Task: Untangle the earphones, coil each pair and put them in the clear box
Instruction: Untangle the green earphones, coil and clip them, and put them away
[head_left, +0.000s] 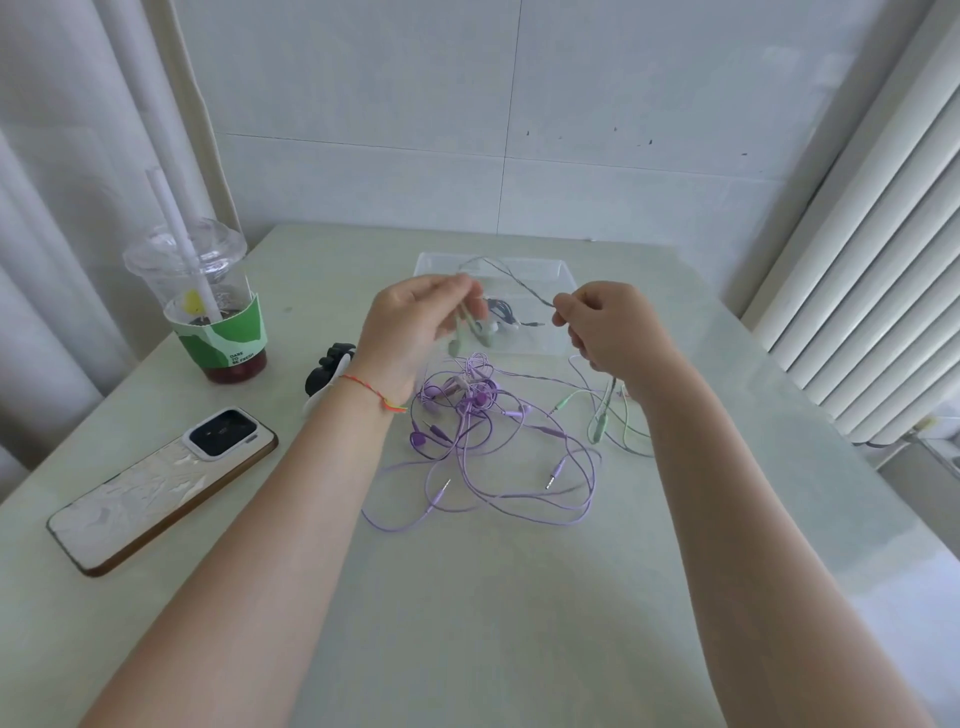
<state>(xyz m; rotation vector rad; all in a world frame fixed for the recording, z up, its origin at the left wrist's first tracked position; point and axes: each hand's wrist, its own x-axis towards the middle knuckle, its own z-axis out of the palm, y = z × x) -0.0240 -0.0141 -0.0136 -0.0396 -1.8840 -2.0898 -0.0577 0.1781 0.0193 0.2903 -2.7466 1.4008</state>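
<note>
Above the clear box (563, 306), both hands (410, 322) pinch green earphones (467, 325).

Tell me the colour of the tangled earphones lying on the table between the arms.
Purple: the tangled earphones are lilac, some buds darker violet, seen in the head view.

Earphone tangle (483, 441) before box (563, 291) — phone (161, 488), cup (208, 301) left

A: What do you count on the table (467, 597)?

B: Two hands, the left hand (410, 322) and the right hand (608, 325). One clear box (563, 283) in the upper middle. One drink cup (208, 301) with one straw (179, 228) at upper left. One phone (161, 488) at left.

A: And earphones?

B: One green pair (602, 415), held up. The purple tangle (483, 441) shows three plugs, so probably three pairs. Some dark and white ones (501, 319) in the box; too blurred to count.
</note>
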